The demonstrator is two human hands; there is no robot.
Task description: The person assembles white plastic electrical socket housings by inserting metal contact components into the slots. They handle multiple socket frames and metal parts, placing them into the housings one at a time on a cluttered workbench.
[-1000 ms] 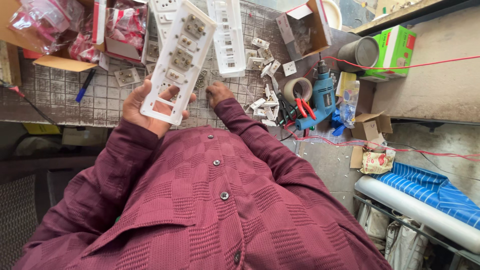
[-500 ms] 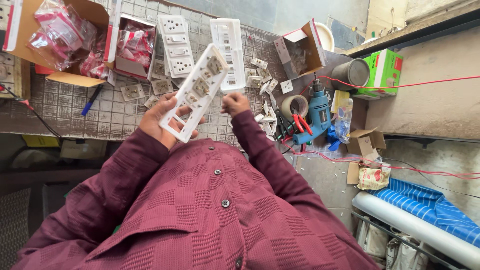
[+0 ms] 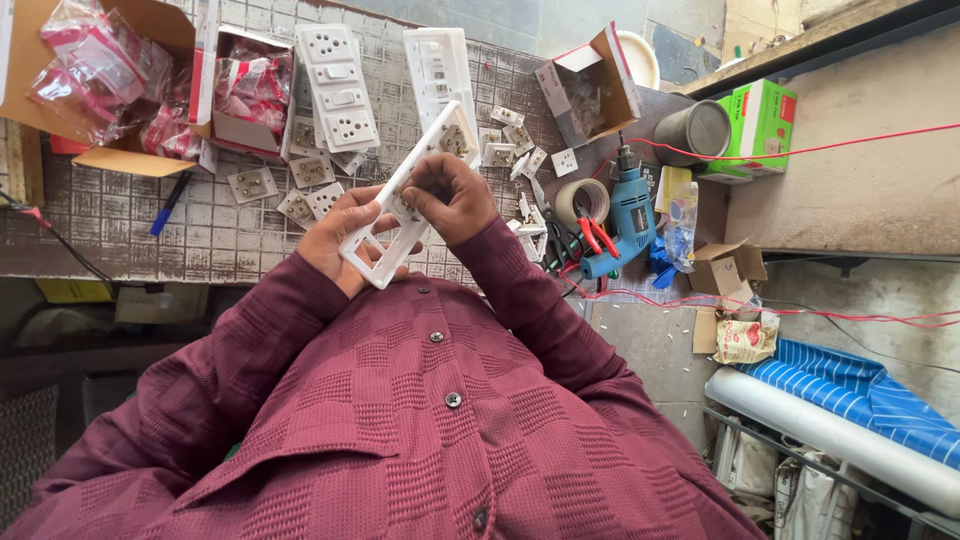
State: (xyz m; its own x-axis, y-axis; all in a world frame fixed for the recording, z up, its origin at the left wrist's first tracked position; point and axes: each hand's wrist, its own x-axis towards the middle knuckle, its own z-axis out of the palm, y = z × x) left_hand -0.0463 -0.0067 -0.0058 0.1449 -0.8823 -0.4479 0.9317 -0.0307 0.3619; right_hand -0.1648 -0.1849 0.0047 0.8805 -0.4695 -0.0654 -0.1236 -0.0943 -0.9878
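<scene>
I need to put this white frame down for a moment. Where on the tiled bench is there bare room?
The barest patch of the grey tiled bench lies left of the blue marker pen, below the open cardboard box of pink packets. Right of the hands, around the blue power drill and tape roll, it is crowded with small white switch parts.

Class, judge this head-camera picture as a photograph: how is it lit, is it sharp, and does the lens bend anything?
Head view: soft, even daylight with no glare; both hands, left hand and right hand, and the white switch plate look sharp; the wide lens bulges the maroon shirt large; the tiled bench looks tilted.
</scene>
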